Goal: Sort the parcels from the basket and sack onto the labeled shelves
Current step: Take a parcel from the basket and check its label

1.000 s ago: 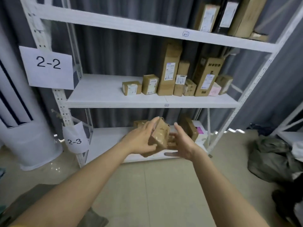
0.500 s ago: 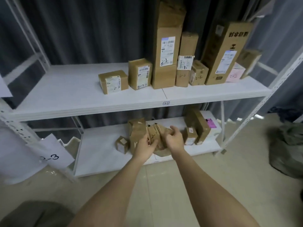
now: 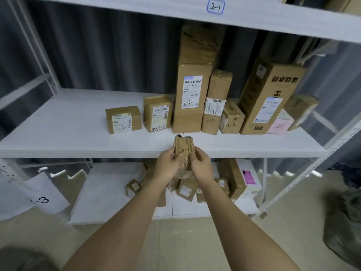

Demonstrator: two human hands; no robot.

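Both hands hold a small brown parcel up at the front edge of the middle shelf.

The parcel [image 3: 183,148] is soft, crumpled kraft paper with glossy tape low down and "2-1" inked on its face. The left hand [image 3: 167,165] and right hand [image 3: 199,164] pinch its sides, fingers curled around it. Behind it, the flat white middle shelf [image 3: 58,132] carries a row of rectangular cardboard boxes [image 3: 192,98] toward its right half, most with white printed labels and "2-2" handwritten on them. The top shelf [image 3: 136,8] has a "2-1" tag [image 3: 215,6] on its front edge. The bottom shelf [image 3: 105,194] holds a cluster of smaller cartons [image 3: 186,189] near its middle. A paper sign [image 3: 42,196] ending "-3" hangs at left.
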